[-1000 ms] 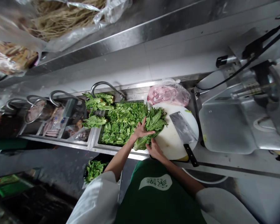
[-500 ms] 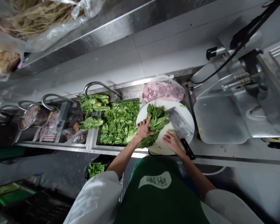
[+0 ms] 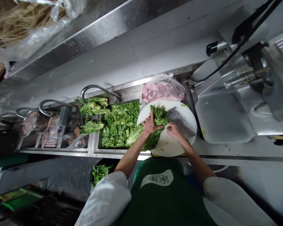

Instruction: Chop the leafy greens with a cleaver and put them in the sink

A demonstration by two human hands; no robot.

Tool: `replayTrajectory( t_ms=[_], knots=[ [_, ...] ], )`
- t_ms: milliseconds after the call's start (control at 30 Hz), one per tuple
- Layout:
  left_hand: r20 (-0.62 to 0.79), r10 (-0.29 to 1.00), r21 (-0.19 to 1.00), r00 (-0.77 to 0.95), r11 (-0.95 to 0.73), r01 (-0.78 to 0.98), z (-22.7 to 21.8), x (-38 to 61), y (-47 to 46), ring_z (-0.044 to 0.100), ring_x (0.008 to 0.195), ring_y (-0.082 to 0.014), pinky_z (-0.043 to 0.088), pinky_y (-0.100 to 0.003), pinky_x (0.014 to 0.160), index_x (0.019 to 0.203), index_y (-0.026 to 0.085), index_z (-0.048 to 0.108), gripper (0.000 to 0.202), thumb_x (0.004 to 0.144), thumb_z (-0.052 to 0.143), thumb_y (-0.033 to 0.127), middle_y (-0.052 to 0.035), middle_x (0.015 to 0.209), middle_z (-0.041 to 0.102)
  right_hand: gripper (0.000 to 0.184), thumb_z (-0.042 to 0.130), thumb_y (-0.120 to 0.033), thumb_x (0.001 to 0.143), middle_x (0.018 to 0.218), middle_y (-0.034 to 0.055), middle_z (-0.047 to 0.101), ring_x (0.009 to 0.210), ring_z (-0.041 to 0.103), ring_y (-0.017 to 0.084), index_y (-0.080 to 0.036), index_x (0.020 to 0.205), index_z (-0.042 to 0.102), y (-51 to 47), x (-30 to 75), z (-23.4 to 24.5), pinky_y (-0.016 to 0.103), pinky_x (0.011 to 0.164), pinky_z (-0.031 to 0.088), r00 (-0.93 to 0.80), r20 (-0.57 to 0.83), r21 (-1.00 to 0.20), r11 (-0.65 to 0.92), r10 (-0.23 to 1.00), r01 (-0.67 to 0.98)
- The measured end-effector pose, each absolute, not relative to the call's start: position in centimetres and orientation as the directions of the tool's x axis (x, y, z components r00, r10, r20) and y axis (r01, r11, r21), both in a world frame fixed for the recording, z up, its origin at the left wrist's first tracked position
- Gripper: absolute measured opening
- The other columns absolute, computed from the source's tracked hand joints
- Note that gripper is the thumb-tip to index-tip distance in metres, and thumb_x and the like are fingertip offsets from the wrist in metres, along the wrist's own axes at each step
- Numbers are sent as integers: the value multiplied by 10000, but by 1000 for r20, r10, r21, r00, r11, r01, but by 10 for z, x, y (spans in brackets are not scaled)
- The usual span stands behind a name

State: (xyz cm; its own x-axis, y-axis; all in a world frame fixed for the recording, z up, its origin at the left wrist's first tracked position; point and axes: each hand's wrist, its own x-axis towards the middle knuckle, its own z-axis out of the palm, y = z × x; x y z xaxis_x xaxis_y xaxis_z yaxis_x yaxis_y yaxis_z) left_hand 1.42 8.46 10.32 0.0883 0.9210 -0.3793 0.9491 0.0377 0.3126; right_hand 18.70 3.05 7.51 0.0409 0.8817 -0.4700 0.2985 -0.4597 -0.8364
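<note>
A bunch of leafy greens (image 3: 159,116) lies across the round white cutting board (image 3: 169,147), pale stems toward the left. My left hand (image 3: 149,126) presses on it from above, fingers spread. At the right edge of the leaves is my right hand (image 3: 174,130), its fingers drawn together in a pinch; whatever is between them is too small to make out. Flat on the board, just beyond that hand, rests a cleaver (image 3: 181,121). Its broad blade shows, while the handle is hidden under my right hand and forearm.
Left of the board, a sink (image 3: 99,138) is filled with cut greens, with more bunches (image 3: 94,105) beside it under a curved faucet (image 3: 96,87). Bagged pink meat (image 3: 163,89) sits behind the board. To the right stands a metal slicing machine (image 3: 226,116). A shelf (image 3: 103,25) overhangs the upper left.
My right hand has moved up and closed its fingers by the leaves, and its arm now covers the cleaver's handle. My left hand has shifted slightly right, still spread on the greens.
</note>
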Motion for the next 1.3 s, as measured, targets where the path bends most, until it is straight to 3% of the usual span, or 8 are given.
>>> replayTrajectory(
  t_ms=[133, 267, 367, 500, 767, 1000, 1167, 1300],
  knots=[
    [-430, 903, 131, 19, 41, 991, 101, 25, 87, 401, 1356, -400, 275, -634, 1113, 1617, 278, 74, 1143, 752, 718, 657, -167, 1522, 423, 560, 479, -270, 915, 1317, 202, 600, 1219, 534, 320, -131, 1457, 492, -21, 221, 90, 458, 1042, 420, 119, -413, -518, -340, 903, 785],
    [-458, 871, 112, 180, -144, 983, 104, 23, 81, 429, 1336, -357, 310, -562, 1123, 1564, 263, 288, 917, 817, 626, 673, -127, 1496, 451, 628, 450, -265, 911, 1468, 203, 439, 1305, 410, 370, -180, 1530, 382, -64, 232, 90, 508, 982, 451, 186, -355, -313, -304, 916, 900],
    [-463, 836, 149, 296, -256, 955, 107, 20, 76, 402, 1367, -349, 301, -537, 1138, 1553, 290, 318, 906, 802, 631, 690, -100, 1537, 406, 632, 455, -234, 900, 1439, 202, 427, 1234, 457, 363, -201, 1526, 377, -72, 233, 83, 478, 935, 479, 217, -335, -320, -328, 917, 889],
    [-505, 814, 143, 286, -247, 958, 109, 30, 81, 363, 1393, -390, 312, -579, 1112, 1602, 306, 167, 1122, 709, 707, 718, -132, 1608, 283, 710, 546, -212, 839, 1344, 210, 448, 1097, 556, 316, -161, 1524, 365, -68, 244, 80, 445, 924, 491, 206, -324, -387, -328, 923, 862],
    [-437, 877, 197, 197, -121, 973, 99, 55, 104, 392, 1355, -425, 314, -612, 1088, 1608, 322, 120, 1115, 734, 633, 789, -162, 1501, 396, 537, 557, -271, 814, 1246, 163, 567, 1027, 610, 275, -165, 1340, 574, -77, 283, 109, 396, 891, 496, 211, -210, -481, -289, 955, 828],
    [-494, 809, 531, 317, -7, 847, 131, 41, 152, 319, 1453, -446, 285, -560, 1159, 1624, 294, 112, 1274, 633, 704, 832, -174, 1615, 279, 251, 506, -322, 885, 876, 110, 681, 828, 624, 226, -143, 993, 644, -72, 298, 109, 293, 739, 429, 126, -302, -470, -263, 945, 842],
    [-383, 869, 741, 313, 87, 666, 150, -42, 165, 288, 1506, -316, 285, -431, 1211, 1628, 227, 121, 1144, 769, 645, 771, -132, 1648, 255, 254, 446, -296, 958, 807, 99, 676, 777, 623, 222, -132, 1067, 605, -70, 295, 105, 288, 679, 349, 100, -381, -415, -267, 919, 870],
    [-408, 903, 620, 138, 162, 768, 145, -74, 107, 279, 1512, -320, 291, -483, 1210, 1621, 142, 141, 1062, 857, 488, 793, -193, 1632, 264, 279, 415, -307, 982, 784, 91, 675, 740, 619, 217, -127, 1103, 591, -71, 294, 100, 291, 652, 315, 119, -435, -404, -312, 893, 860]
  ],
)
